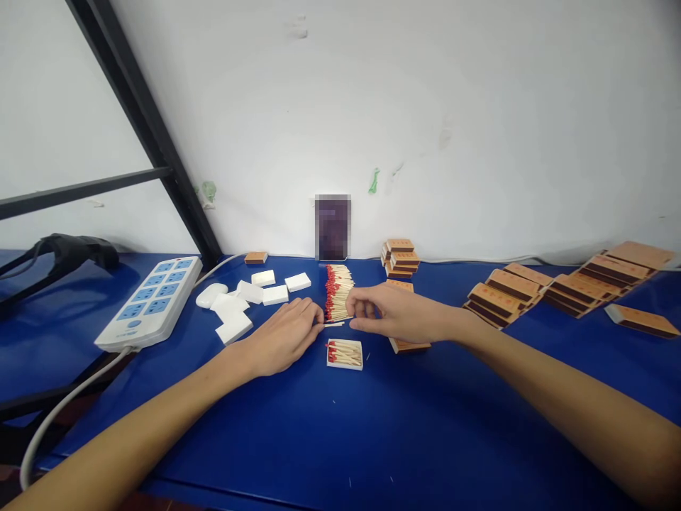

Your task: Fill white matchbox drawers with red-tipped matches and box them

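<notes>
A long pile of red-tipped matches (338, 291) lies on the blue table. At its lower left, my left hand (291, 332) rests with fingers curled together, its fingertips at the end of a few loose matches (335, 324). My right hand (380, 311) is at the pile's right side, fingers bent and thumb apart from them, with nothing visible between them. Just below the hands sits a white matchbox tray (345, 365) holding matches with red heads to the left. Beside and partly under my right wrist are orange matchboxes (409, 346).
White trays (234, 328) and a white mouse-like object (211, 295) lie left, near a power strip (154, 298). Stacked matchboxes (403, 257) stand at the back. Matchbox sleeves (494, 301) spread across the right. A dark pixelated device (333, 227) leans on the wall.
</notes>
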The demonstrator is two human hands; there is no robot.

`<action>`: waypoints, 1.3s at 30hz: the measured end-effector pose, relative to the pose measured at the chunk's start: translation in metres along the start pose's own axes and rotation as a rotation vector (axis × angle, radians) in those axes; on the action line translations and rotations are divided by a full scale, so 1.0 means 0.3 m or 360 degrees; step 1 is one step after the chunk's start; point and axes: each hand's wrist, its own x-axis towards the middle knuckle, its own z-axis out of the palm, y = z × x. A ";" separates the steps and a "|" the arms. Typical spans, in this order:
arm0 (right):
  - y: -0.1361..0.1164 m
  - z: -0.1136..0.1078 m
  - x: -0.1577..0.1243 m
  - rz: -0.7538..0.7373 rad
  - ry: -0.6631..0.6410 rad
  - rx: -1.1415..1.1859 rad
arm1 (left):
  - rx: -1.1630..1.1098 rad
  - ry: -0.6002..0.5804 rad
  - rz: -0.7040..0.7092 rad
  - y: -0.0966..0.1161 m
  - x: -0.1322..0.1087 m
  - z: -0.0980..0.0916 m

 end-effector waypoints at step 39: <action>0.002 0.105 0.013 0.0042 -0.0159 0.0031 | -0.0142 -0.0062 0.0075 0.013 -0.001 0.055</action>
